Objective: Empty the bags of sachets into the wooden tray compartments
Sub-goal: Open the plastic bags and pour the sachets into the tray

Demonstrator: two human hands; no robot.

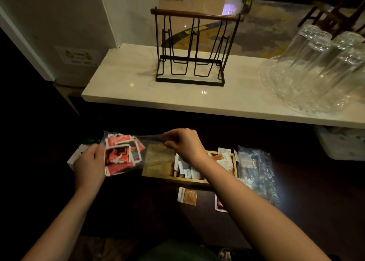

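A clear plastic bag of red sachets (pixel 122 155) hangs just left of the wooden tray (pixel 158 171). My left hand (pixel 89 165) grips the bag's closed end. My right hand (pixel 182 144) pinches its open mouth, which stretches over the tray's empty left compartment. The middle compartment holds white sachets (pixel 186 171), and the right one holds orange and white sachets (pixel 224 158). My right forearm hides part of the tray.
An empty crumpled clear bag (pixel 256 172) lies right of the tray. Two loose sachets, one orange (pixel 187 196) and one pink (pixel 219 204), lie in front on the dark counter. Above, a marble shelf (pixel 138 87) carries a wire rack (pixel 192 49) and upturned glasses (pixel 316 67).
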